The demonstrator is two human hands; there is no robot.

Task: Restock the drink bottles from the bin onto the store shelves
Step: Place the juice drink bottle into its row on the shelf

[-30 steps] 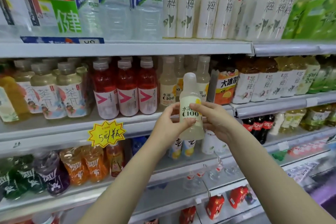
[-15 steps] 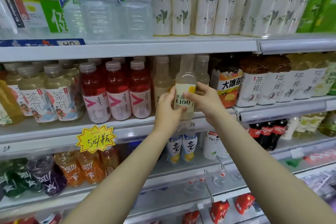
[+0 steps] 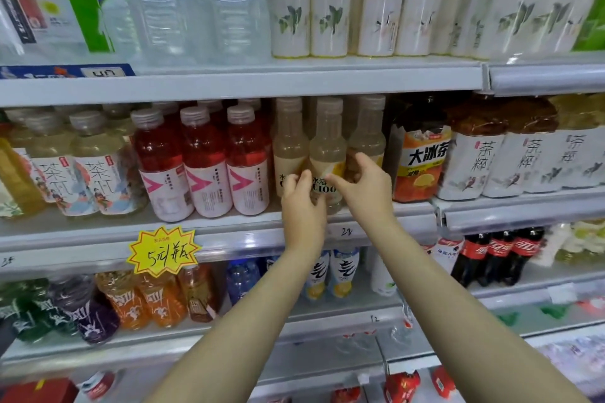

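The pale yellow bottle (image 3: 327, 147) is held low down by both hands. The left hand (image 3: 302, 206) is curled round its left side, and its right side is pinched by the right hand (image 3: 365, 186). It is stood upright at the front of the middle shelf (image 3: 229, 227), between two like bottles (image 3: 289, 144). It looks full, so it is likely a bit heavy. Its smooth plastic may be slippery, so it is best gripped round the label, not the thin neck.

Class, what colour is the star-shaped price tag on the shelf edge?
Yellow price tag, red-edged; head view.
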